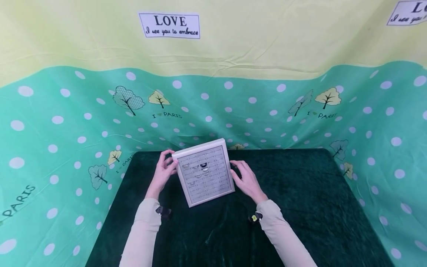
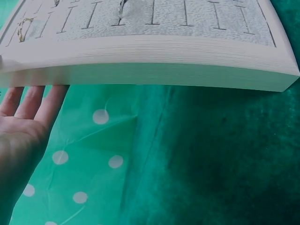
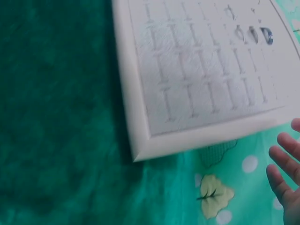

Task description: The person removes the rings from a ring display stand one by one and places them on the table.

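Observation:
A white-framed ring display tray (image 1: 228,163) stands tilted up on the dark green cloth, its grey slotted face toward me. Several rings sit in the slots, among them a dark ring (image 1: 203,164) and a gold-toned ring (image 2: 22,29). My left hand (image 1: 163,171) grips the tray near its upper left corner, with the thumb at the front of the frame and the fingers (image 2: 33,101) reaching behind the side. Close beside the tray's right edge is my right hand (image 1: 246,179), its fingers (image 3: 283,159) spread and holding nothing.
Dark green velvet cloth (image 1: 300,207) covers the table. Behind it and along both sides hangs a green curtain (image 1: 253,111) with white dots and printed trees. A small device is strapped at each wrist, including a dark one (image 1: 163,211) on the left.

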Available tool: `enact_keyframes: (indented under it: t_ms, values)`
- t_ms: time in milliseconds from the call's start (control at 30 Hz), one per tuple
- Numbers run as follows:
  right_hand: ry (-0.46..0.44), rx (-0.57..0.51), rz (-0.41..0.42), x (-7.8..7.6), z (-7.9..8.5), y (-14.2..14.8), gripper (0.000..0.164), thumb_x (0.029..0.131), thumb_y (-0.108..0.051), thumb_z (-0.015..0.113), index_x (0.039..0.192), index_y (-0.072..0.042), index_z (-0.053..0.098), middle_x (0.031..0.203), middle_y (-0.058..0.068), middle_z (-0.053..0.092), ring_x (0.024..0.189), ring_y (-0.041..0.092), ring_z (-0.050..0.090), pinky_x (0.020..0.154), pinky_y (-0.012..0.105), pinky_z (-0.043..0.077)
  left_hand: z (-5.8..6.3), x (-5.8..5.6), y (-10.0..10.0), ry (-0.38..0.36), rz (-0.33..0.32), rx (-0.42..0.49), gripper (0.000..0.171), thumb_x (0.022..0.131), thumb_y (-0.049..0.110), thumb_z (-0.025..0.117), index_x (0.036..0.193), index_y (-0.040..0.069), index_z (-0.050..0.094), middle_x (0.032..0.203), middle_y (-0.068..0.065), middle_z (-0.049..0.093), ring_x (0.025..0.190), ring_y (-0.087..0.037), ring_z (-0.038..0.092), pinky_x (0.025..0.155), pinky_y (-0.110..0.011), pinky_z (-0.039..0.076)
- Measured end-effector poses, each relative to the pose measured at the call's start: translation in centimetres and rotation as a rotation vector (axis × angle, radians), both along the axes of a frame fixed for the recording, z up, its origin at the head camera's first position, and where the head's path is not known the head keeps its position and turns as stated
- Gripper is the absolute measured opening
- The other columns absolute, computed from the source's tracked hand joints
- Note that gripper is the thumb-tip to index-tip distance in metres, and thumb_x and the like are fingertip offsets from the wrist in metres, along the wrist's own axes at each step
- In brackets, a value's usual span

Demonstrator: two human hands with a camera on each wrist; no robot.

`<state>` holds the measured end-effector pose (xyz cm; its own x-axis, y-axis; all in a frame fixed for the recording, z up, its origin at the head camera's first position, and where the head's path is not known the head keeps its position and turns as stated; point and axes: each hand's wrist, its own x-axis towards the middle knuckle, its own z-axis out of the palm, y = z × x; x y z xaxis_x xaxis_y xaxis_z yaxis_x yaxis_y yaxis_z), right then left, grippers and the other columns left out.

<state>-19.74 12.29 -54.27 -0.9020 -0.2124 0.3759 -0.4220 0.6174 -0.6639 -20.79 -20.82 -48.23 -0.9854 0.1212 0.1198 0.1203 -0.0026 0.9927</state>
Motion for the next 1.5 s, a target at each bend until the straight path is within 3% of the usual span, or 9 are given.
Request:
enact_keyframes:
  t_ms: [200,467,900,1267,1500]
  values:
    - [0.001,-0.017,0.048,-0.5,1.1,-1.6,0.036,0.1,-0.026,0.053,0.132,-0.011,0.055,0.118,0.004,0.054,0.103,0.024,0.054,0.084,0.04,0.047,-0.1,-0.2,-0.2,-0.014,-0.019,0.011,0.043,0.099,0.007,0.054,0.135,0.003,0.032,0.122,-0.027,0.051,0.098,-0.018,0.062,0.086,-0.053,0.048]
    - [0.074,-0.005,0.094,-0.9,2.0,-3.7,0.031,0.099,-0.022,0.054,0.129,-0.012,0.057,0.107,0.0,0.055,0.092,0.013,0.053,0.076,0.034,0.049,-0.1,-0.4,-0.4,-0.033,-0.037,0.007,0.043,0.099,0.007,0.054,0.135,0.004,0.031,0.123,-0.026,0.052,0.098,-0.02,0.062,0.083,-0.049,0.051]
    - [0.129,0.025,0.171,-1.4,3.1,-6.6,0.029,0.098,-0.022,0.056,0.124,-0.009,0.06,0.112,0.002,0.058,0.096,0.013,0.054,0.082,0.033,0.048,-0.3,-0.6,-0.5,-0.031,-0.053,0.049,0.042,0.097,0.003,0.055,0.132,0.003,0.033,0.113,-0.013,0.058,0.096,-0.02,0.063,0.078,-0.042,0.054]
    - [0.235,0.071,0.316,-2.2,4.3,-9.8,0.025,0.089,-0.014,0.067,0.114,-0.01,0.066,0.113,0.003,0.059,0.107,0.019,0.052,0.094,0.037,0.04,-0.3,-0.5,-0.7,-0.039,-0.047,0.062,0.043,0.097,0.003,0.055,0.133,0.003,0.032,0.113,-0.013,0.057,0.096,-0.02,0.063,0.079,-0.044,0.053]
    - [0.277,0.068,0.295,-2.5,4.7,-11.8,0.022,0.087,-0.016,0.071,0.108,-0.013,0.069,0.107,0.001,0.061,0.103,0.019,0.052,0.089,0.039,0.039,-0.4,-0.5,-0.7,-0.041,-0.039,0.069,0.044,0.097,0.002,0.056,0.134,0.002,0.033,0.113,-0.006,0.06,0.099,-0.018,0.063,0.079,-0.044,0.053]
